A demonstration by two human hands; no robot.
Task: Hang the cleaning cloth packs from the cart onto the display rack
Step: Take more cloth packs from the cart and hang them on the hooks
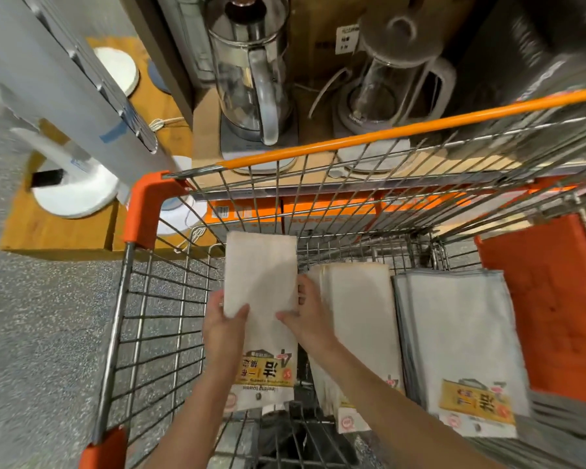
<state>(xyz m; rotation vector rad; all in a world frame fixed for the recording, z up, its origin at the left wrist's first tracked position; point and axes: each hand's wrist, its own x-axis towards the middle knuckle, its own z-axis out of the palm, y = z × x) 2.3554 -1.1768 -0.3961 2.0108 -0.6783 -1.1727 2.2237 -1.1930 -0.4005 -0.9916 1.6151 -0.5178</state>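
I hold one white cleaning cloth pack (260,265) above the wire cart (142,299), its yellow label end toward me. My left hand (222,328) grips the pack's left edge, thumb on top. My right hand (307,316) grips its right edge, thumb across the front. A stack of white packs (356,316) lies in the cart just right of my hands. Further right lies a stack of grey-blue packs (460,336) with yellow labels. No display rack for the packs shows in the view.
The cart has an orange handle bar (403,130) and orange corner caps. Beyond it a wooden shelf holds a glass kettle (251,82) and a blender jug (389,79). White fan bases (75,194) stand on a wooden platform at left. An orange panel (548,299) sits at the cart's right.
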